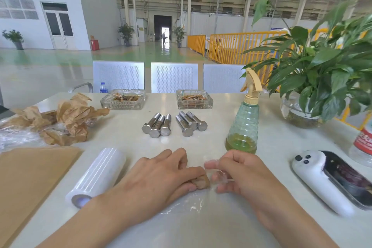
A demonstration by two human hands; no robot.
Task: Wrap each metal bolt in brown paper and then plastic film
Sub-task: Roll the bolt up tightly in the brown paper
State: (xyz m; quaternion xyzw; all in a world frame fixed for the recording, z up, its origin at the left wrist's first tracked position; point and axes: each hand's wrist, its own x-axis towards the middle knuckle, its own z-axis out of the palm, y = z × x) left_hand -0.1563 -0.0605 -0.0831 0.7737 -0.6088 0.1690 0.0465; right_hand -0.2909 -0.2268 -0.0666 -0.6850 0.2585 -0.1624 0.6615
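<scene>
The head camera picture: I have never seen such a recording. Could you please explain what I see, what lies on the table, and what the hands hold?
A camera worn on a person's head looks down at their two bare hands; there is no robot. The left hand holds a paper-wrapped bolt on clear plastic film. The right hand pinches the film. On the white table lie six bare bolts, a film roll, brown paper sheets, crumpled paper, two glass ashtrays, a spray bottle and a phone.
</scene>
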